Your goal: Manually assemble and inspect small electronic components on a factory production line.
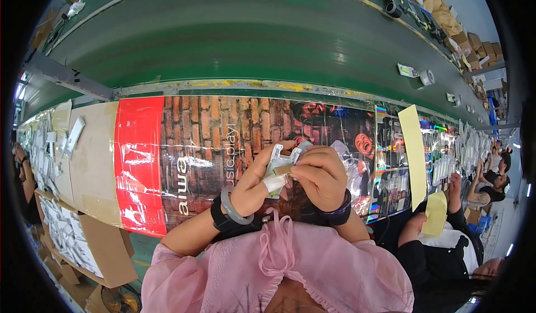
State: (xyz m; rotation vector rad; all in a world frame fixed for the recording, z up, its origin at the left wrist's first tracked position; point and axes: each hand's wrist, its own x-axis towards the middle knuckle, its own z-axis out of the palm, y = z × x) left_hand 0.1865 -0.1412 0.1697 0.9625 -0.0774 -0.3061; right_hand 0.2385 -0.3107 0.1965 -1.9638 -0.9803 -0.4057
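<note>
Both hands are pinched shut on a small white plastic part [281, 165], held above the bench's near edge: left hand [254, 187] steadies, right hand [318, 176] seems to press on a tan strip. Next up: smoothing it flat, I'd guess.

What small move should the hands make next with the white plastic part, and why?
Probably press the tan strip flat onto the white plastic part: the left hand steadies the part while the right hand pinches the strip against it.

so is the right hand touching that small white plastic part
Touching. The head view shows the right hand with its fingers pinched on the white plastic part, which the left hand grips too.
</note>
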